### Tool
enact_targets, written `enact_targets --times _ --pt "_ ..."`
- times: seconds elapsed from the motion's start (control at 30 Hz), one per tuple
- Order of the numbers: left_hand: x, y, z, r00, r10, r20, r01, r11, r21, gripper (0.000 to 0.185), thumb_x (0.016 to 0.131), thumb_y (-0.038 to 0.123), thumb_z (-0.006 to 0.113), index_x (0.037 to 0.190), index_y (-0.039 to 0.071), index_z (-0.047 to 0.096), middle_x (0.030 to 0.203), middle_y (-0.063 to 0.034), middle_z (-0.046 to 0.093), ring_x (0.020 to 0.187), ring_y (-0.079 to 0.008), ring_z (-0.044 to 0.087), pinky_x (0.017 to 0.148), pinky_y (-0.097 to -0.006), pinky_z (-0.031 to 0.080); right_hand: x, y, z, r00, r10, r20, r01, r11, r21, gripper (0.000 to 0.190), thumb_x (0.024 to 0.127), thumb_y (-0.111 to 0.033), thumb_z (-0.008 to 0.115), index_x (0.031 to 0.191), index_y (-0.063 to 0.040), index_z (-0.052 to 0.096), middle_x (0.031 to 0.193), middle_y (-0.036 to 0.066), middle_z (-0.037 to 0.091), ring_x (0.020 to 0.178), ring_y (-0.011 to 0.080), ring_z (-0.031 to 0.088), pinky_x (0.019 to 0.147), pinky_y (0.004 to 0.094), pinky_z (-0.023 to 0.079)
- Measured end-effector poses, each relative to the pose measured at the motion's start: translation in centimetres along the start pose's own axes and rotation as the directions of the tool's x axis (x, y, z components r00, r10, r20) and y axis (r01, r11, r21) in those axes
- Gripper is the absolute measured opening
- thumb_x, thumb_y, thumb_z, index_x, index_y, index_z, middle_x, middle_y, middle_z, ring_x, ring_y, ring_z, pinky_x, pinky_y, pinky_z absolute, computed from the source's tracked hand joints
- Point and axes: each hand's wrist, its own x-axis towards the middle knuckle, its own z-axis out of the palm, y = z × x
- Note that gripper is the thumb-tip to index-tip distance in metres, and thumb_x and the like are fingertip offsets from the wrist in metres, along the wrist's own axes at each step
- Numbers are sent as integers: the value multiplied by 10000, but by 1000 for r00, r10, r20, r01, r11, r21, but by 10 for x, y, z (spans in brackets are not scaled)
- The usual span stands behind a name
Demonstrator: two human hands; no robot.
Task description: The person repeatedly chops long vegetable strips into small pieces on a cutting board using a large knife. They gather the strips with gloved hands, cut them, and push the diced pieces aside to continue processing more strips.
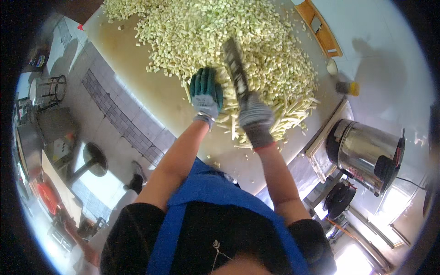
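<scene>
My right hand (256, 117), in a grey knit glove, grips the handle of a broad knife (235, 65), whose blurred blade points away over the heap. My left hand (205, 91), in a grey glove with green-coated fingers, lies flat at the near left edge of the heap, its fingers straight and close together. A large heap of pale green diced vegetable pieces (213, 34) covers much of the worktable (120, 58). Uncut pale strips (292, 117) lie beside and below my right hand. Whether my left palm presses on strips is hidden.
A wooden-framed slicer (319, 27) lies at the table's far right. A jar with a yellow lid (347, 88) and a large metal pot (367, 151) stand on the right. A stool (50, 90) is on the tiled floor at left. Another person's arm (80, 240) shows at lower left.
</scene>
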Motion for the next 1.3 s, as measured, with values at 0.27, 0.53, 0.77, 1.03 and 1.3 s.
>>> enact_targets --times 0.27,0.53,0.77,1.03,1.3 --pt "0 -5 0 1000 -25 -2 25 998 49 505 899 219 520 1372 39 509 1378 -173 528 1277 -374 480 1115 -514 323 -8 -16 -46 1000 0 -15 2 990 144 323 945 -360 540 1059 -58 551 792 211 667 760 372 681 690 518 513" --pt "-4 6 -26 1000 23 -3 -23 997 -78 506 925 277 533 1370 36 522 1421 -212 492 1327 -423 436 1127 -541 298 29 7 -7 986 -52 158 28 989 148 378 917 -362 581 1146 -64 546 961 210 690 950 378 671 824 498 518" --pt "-73 44 -53 855 417 308 -328 895 -301 538 837 402 655 1316 163 593 1398 -152 529 1375 -355 417 1159 -585 250 -3 34 -19 998 -47 -33 54 962 266 364 925 -394 567 1095 -72 569 911 221 691 871 421 665 775 529 509" --pt "-84 7 -58 856 471 216 -401 866 -297 387 759 201 691 1145 178 672 1300 -72 580 1335 -313 469 1119 -617 304 -74 33 -31 979 86 -186 -33 962 269 280 915 -361 609 1074 -132 586 788 181 690 717 399 674 641 514 519" --pt "-68 -1 -26 813 548 197 -452 807 -380 345 745 143 668 1086 174 705 1264 -57 637 1206 -277 575 1087 -512 413 -53 20 30 996 88 -31 -83 987 135 421 937 -453 525 1066 -56 576 789 200 689 749 384 680 660 499 522"
